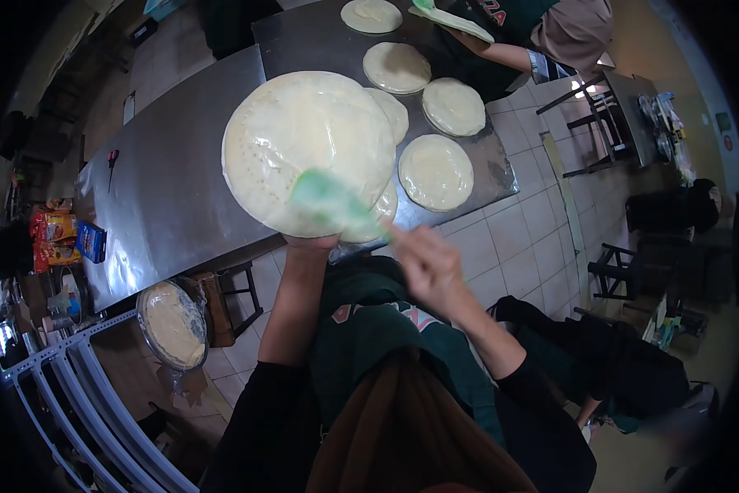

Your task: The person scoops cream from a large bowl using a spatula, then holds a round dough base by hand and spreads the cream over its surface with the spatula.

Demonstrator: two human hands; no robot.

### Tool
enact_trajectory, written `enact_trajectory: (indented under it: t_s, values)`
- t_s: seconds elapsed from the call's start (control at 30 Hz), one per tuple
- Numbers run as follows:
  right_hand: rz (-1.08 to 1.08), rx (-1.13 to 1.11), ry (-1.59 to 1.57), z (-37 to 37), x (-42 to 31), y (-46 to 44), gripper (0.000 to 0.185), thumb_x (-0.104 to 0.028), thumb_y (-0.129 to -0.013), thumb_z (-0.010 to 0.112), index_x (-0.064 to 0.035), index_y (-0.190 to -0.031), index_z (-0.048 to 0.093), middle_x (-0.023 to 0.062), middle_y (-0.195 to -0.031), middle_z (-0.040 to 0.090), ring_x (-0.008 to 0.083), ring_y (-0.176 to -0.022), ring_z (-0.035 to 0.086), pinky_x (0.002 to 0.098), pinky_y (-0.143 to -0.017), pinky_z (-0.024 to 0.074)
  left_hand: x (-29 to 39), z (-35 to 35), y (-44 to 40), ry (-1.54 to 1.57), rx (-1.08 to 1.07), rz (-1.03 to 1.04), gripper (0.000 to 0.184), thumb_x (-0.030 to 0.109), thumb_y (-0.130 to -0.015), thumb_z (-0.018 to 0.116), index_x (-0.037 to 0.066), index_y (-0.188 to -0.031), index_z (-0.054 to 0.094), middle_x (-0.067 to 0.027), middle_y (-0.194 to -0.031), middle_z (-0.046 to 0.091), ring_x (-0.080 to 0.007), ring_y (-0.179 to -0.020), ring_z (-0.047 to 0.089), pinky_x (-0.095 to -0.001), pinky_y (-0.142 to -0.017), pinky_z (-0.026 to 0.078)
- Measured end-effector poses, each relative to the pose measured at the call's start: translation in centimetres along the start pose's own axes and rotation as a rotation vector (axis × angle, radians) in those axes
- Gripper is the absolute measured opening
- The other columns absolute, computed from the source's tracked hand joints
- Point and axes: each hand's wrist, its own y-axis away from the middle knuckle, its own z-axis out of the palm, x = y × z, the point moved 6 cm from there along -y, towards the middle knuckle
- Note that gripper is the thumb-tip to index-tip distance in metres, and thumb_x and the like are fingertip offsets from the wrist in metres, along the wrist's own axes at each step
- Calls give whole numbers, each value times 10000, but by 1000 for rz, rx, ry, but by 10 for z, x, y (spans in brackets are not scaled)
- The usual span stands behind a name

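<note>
My left hand [313, 241] holds up a large round of pale dough [303, 140] from below, its fingers hidden beneath. The dough's top is glossy, with rows of small dots on its left part. My right hand [429, 263] is closed round the handle of a green spatula [332, 201], smeared by motion, whose whitish, coated head lies over the lower part of the dough. Smaller dough rounds partly show behind the raised one. Farther right on the steel table lie more glossy rounds, among them a near one [437, 172] and another [454, 107].
The steel table [172, 148] carries a screwdriver-like tool [112, 168], a blue box [92, 241] and orange packets [55, 238]. A bowl of pale mixture [172, 324] stands lower left by a metal rack [98, 386]. Across the table, another person's arm [505, 54] holds a dough piece and green tool.
</note>
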Motion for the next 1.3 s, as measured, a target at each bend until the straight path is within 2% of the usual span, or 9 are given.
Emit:
enact_trajectory:
  t_s: [0.07, 0.2, 0.37, 0.53, 0.67, 0.8, 1.03, 1.23, 1.3]
  values:
    - [-163, -116, -1, 11, -16, 14, 271, 1, -833, 588, -31, -1094, 654, 121, -685, 553, 206, -530, 501, 304, -518, 421, 1, 2, -1, 9, 8, -9, 594, 489, -925, 373, 138, -1402, 335, -80, -1428, 367, -284, -1322, 327, -494, -1098, 244]
    - [88, 117, 3, -22, 20, -12, 331, 51, -792, 594, 5, -1117, 638, 97, -650, 525, 176, -584, 525, 275, -544, 418, 1, 0, -5, 10, -1, -27, 596, 483, -923, 381, 126, -1399, 336, -86, -1420, 377, -289, -1311, 343, -490, -1095, 255]
    - [-52, -157, -3, 4, -3, 9, 345, 56, -761, 629, 15, -1103, 638, 94, -690, 556, 171, -591, 518, 276, -545, 416, -5, 5, -10, 92, 21, -35, 642, 522, -899, 403, 129, -1402, 330, -93, -1421, 373, -306, -1314, 335, -513, -1096, 245]
    - [145, 159, -54, -38, 53, -20, 337, 6, -806, 628, 1, -1143, 621, 132, -730, 589, 179, -619, 516, 268, -592, 416, -8, 7, -18, 259, 55, -37, 674, 547, -880, 421, 135, -1405, 328, -94, -1422, 371, -310, -1319, 327, -521, -1101, 234]
    - [-3, 74, -137, -4, 51, 5, 312, 24, -805, 627, 0, -1116, 638, 127, -832, 621, 178, -744, 592, 283, -662, 475, -11, -1, -17, 357, 94, -39, 704, 571, -862, 439, 139, -1406, 328, -94, -1420, 372, -316, -1322, 321, -525, -1106, 225]
    - [50, -15, -399, 26, 20, 8, 325, 25, -832, 605, 14, -1157, 608, 135, -1058, 597, 158, -831, 605, 256, -689, 494, -10, -111, 33, -222, 526, -19, 806, 655, -830, 420, 153, -1437, 253, -75, -1484, 257, -296, -1354, 264, -519, -1100, 226]
    - [388, -9, -781, -20, 39, -28, 327, -50, -923, 519, -4, -1247, 539, 76, -983, 637, 18, -506, 419, 166, -450, 339, 1, 12, -10, -41, -238, -108, 709, 587, -916, 269, 129, -1453, 195, -56, -1496, 242, -229, -1366, 259, -441, -1123, 208]
    - [556, -377, -1082, 18, 29, 15, 241, -160, -979, 438, 9, -1110, 548, 126, -675, 616, 43, -363, 391, 174, -371, 316, -17, -89, 31, 89, 181, -157, 653, 542, -938, 257, 124, -1439, 228, -60, -1470, 300, -217, -1338, 316, -410, -1117, 236]
    - [611, -504, -1157, 48, 38, 24, 347, -177, -985, 415, 37, -1249, 486, 118, -651, 603, 44, -349, 390, 172, -380, 327, -18, -47, 7, 88, -122, -167, 628, 516, -948, 269, 119, -1434, 235, -74, -1448, 335, -221, -1324, 337, -416, -1109, 257]
